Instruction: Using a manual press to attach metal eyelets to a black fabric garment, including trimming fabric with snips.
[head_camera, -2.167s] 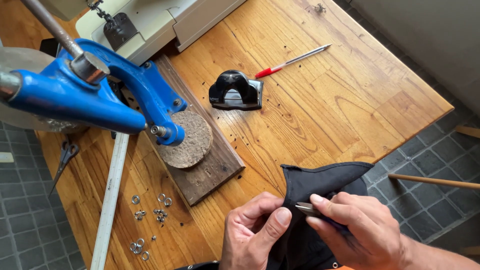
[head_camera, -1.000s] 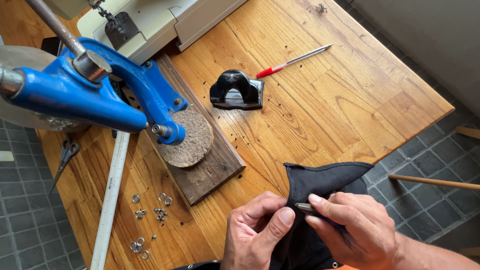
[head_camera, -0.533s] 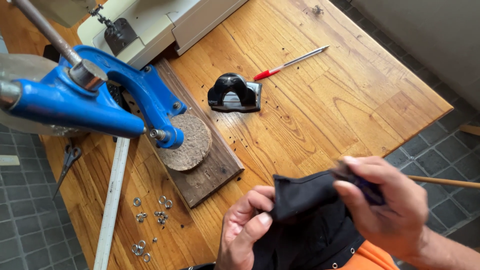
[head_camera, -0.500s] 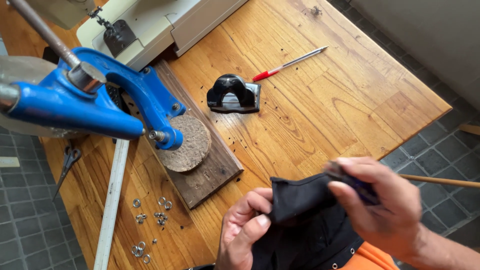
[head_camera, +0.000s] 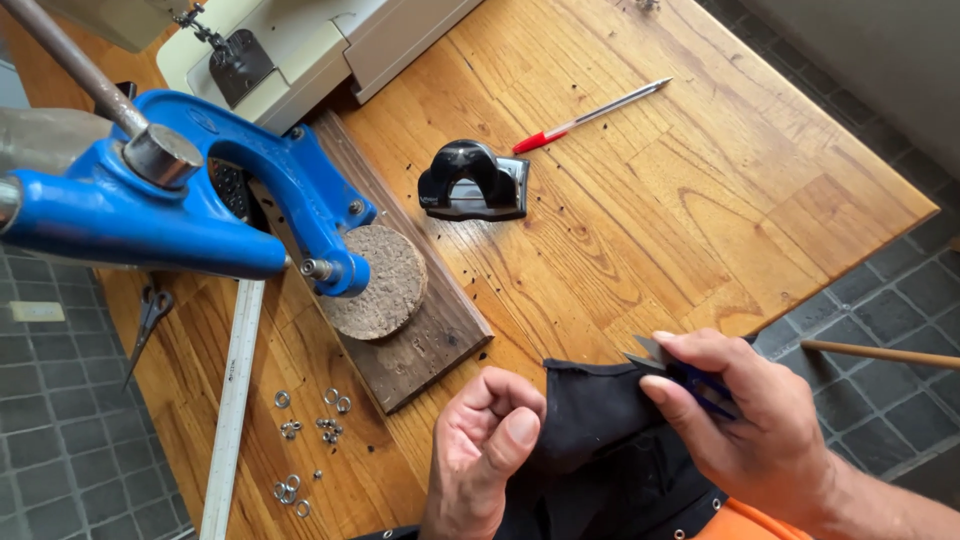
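A piece of black fabric (head_camera: 590, 420) hangs off the near edge of the wooden table (head_camera: 700, 200). My left hand (head_camera: 485, 450) pinches its left part between thumb and curled fingers. My right hand (head_camera: 745, 420) grips a small blue-handled cutting tool (head_camera: 700, 384), whose metal tip rests at the fabric's upper right edge. A strip of orange cloth (head_camera: 750, 525) shows under the black fabric at the bottom.
A blue hand press (head_camera: 200, 200) stands at the left over a cork disc (head_camera: 385, 285) on a dark board (head_camera: 440, 335). Several metal eyelets (head_camera: 310, 430), a steel ruler (head_camera: 232, 400), a black punch (head_camera: 475, 182), a red pen (head_camera: 590, 115), a sewing machine (head_camera: 330, 40) and scissors (head_camera: 148, 315) lie around.
My hands were pinched close together on the fabric. The right hand has since slid right along the edge, and the fabric is lifted and spread between both hands.
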